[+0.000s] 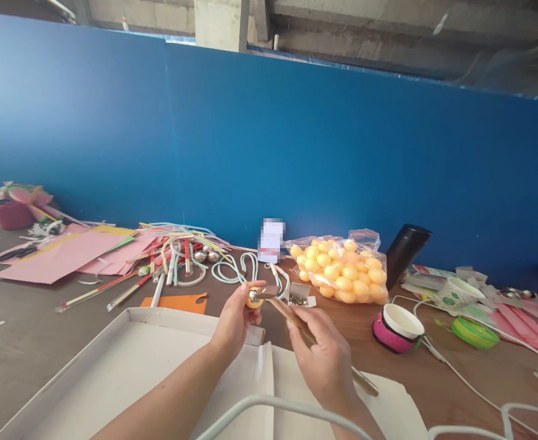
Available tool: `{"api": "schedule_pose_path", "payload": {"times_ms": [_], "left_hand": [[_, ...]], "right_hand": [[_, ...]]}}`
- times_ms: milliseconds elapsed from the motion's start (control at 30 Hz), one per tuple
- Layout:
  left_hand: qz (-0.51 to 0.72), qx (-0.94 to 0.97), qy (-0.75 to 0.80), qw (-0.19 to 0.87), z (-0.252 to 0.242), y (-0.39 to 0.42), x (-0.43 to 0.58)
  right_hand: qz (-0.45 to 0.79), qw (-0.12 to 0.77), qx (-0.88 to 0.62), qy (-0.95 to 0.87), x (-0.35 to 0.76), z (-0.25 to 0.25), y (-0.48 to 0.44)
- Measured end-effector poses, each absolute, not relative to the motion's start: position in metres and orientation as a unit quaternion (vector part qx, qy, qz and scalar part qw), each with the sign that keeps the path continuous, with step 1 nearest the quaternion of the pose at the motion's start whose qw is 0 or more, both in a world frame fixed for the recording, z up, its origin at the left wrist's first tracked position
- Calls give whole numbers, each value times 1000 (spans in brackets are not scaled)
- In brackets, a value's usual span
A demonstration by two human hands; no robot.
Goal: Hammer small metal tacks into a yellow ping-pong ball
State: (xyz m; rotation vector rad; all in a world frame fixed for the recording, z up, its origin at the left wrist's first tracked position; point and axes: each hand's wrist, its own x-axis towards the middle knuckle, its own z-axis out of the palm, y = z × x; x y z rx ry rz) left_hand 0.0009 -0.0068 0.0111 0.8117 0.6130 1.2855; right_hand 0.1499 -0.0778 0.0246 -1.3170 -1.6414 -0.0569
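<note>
Head view: pinches small orange ball (249,304) with silvery piece (253,296) on it in left hand (236,313); grips long brown-handled tool (282,308) in right hand (321,348), with tip up at the ball (can't tell if touching). Holds ball over brown counter (361,342), near far edge of white tray (159,354), left of bagged orange balls (345,272).
</note>
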Motion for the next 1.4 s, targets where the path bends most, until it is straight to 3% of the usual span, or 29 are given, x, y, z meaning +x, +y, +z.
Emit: {"api": "schedule_pose_path", "payload": {"times_ms": [1000, 1400], "left_hand": [[575, 357, 279, 681, 8, -5, 1], [580, 350, 303, 671, 8, -4, 2]], "right_hand": [[-21, 500, -543, -674, 151, 24, -77], [-47, 444, -614, -651, 158, 23, -74]]}}
